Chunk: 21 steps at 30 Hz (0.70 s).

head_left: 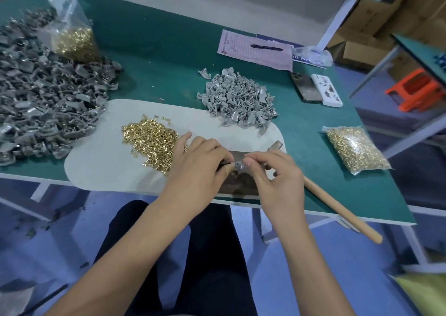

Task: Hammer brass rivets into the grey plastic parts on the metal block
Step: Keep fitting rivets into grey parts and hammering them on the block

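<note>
Low in the middle of the frame, the left hand (200,161) and right hand (272,170) pinch one grey part (238,165) between fingertips over the metal block (237,182). Loose rivets (152,139) lie just left of the hands. The hammer (337,207) rests on the table (169,50), its handle past the edge at lower right.

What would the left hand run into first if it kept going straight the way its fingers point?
Most likely the right hand: the left hand points right across the small grey plastic part both pinch over the dark metal block. Depth is uncertain.
</note>
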### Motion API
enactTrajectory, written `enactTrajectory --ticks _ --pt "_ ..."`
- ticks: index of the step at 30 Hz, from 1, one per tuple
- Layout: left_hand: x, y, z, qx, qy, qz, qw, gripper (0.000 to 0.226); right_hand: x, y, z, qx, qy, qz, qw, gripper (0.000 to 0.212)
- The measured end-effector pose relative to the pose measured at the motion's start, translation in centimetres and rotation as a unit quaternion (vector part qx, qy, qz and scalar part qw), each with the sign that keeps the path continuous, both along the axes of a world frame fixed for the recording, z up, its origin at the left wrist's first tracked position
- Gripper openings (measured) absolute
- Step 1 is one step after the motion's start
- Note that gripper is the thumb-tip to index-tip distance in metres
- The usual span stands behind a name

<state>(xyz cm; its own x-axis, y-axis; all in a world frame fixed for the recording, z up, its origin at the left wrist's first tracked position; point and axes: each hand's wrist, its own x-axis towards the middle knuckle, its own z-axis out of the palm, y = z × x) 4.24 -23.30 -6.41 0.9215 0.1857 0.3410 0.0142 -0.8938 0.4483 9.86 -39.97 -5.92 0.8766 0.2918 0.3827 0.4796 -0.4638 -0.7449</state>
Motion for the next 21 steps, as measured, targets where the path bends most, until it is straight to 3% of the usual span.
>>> enactTrajectory --ticks 4,7,14,21 --pt "0.2 0.0 0.9 0.056 0.032 0.004 0.998 0.011 0.5 1.0 -0.2 -0.049 0.012 0.037 0.998 0.005" --pt "-0.1 0.2 0.9 0.041 0.028 0.008 0.999 0.011 0.7 0.9 0.1 -0.082 0.023 0.053 0.995 0.007" --pt "-0.7 -0.3 0.0 -0.056 -0.013 0.024 0.998 0.007 0.2 1.0 1.6 -0.226 -0.126 0.062 0.964 0.009" --pt "-0.8 -0.1 -0.4 -0.081 -0.012 0.035 0.996 0.010 0.3 0.9 2.1 -0.204 -0.030 0.040 0.978 0.008"
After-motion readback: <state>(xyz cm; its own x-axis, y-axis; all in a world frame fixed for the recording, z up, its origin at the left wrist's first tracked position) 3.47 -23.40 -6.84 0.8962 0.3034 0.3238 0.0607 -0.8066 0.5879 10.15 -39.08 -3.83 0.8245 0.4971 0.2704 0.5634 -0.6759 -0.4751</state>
